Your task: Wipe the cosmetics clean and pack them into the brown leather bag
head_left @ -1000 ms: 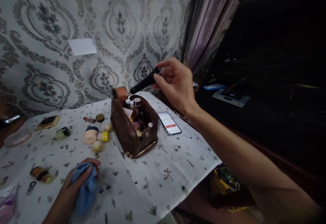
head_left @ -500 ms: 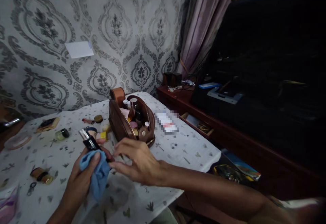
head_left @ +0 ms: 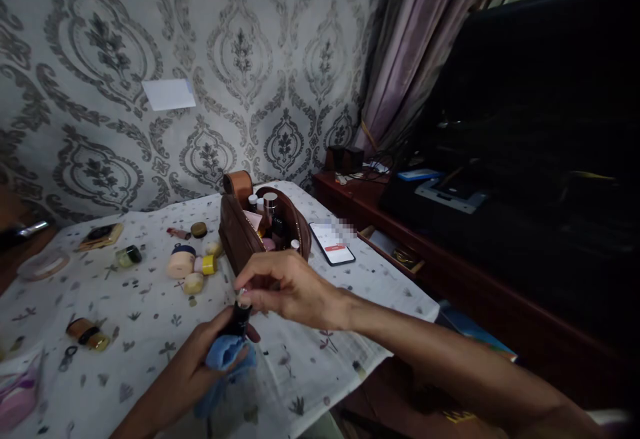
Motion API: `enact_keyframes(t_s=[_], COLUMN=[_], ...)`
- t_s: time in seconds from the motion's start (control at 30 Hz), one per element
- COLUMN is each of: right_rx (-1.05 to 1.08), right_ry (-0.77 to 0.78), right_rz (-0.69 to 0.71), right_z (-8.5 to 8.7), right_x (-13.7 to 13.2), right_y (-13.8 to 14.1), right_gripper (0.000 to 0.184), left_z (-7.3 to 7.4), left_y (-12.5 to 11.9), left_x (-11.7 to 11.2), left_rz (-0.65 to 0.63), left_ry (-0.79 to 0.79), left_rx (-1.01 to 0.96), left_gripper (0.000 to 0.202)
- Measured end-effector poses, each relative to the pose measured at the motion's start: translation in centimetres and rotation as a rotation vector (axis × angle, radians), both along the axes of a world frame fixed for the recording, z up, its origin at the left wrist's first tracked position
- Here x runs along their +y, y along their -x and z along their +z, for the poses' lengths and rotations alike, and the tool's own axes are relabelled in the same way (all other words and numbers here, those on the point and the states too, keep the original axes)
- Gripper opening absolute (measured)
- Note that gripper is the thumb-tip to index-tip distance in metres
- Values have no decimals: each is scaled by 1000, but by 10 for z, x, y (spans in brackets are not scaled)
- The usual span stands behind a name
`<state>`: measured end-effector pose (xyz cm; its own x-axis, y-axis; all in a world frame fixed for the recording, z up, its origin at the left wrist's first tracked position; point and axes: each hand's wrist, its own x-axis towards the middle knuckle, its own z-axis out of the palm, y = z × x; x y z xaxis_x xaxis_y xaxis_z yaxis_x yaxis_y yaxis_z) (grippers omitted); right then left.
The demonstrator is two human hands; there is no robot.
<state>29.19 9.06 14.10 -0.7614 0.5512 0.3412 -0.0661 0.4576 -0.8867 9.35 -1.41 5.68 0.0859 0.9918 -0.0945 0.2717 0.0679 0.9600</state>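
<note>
My left hand (head_left: 207, 356) is wrapped around a small black cosmetic bottle (head_left: 235, 322), with a blue cloth (head_left: 231, 352) bunched against its lower part. The bottle stands nearly upright. My right hand (head_left: 290, 289) pinches the shiny top of the bottle between thumb and fingers. Just behind my right hand is an open brown makeup bag (head_left: 233, 232), holding several bottles and other cosmetics; the hand hides part of its front. To the left of the bag lie small jars, among them a peach jar with a dark lid (head_left: 181, 262) and a yellow-capped one (head_left: 206, 264).
A phone (head_left: 333, 244) with a lit screen lies right of the bag. Further left on the patterned tablecloth are a brown-and-gold bottle (head_left: 87, 334), a greenish jar (head_left: 129, 256) and a palette (head_left: 100, 236). An open drawer (head_left: 393, 252) adjoins the table's right edge.
The bottle has moved right and turned from leaning left to nearly upright. My right hand has shifted from its lower end to its top. The view has swung slightly left.
</note>
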Motion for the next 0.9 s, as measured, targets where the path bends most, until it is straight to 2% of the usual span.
enact_keyframes(t_s=[0.1,0.2,0.3,0.4,0.53,0.73,0.9], right_rx=[137,313,377,257,13,-161,-291], right_ry=[68,-174,-440,-632,-754,-823,-870], right_rz=[-107,-394,-581,-678,-712,-637,-523], right_z=[26,56,71,69,56,46,48], right_x=[13,35,56,72,83,98,116], right_y=[-14,-31,-43,-43,-31,-12,-1], right_gripper=[18,18,17,16,16,14,13], left_z=[-2,-10,-22,-31,-38,-48,-49], left_y=[6,11,12,12,16,20,18], left_x=[0,0,2,5,6,5,6], left_rz=[-34,-73,-56,-8,13,-17,-3], left_ry=[17,53,67,63,77,48,89], left_rx=[68,101,64,13,-16,15,-3], left_gripper=[33,22,19,23,32,29,34])
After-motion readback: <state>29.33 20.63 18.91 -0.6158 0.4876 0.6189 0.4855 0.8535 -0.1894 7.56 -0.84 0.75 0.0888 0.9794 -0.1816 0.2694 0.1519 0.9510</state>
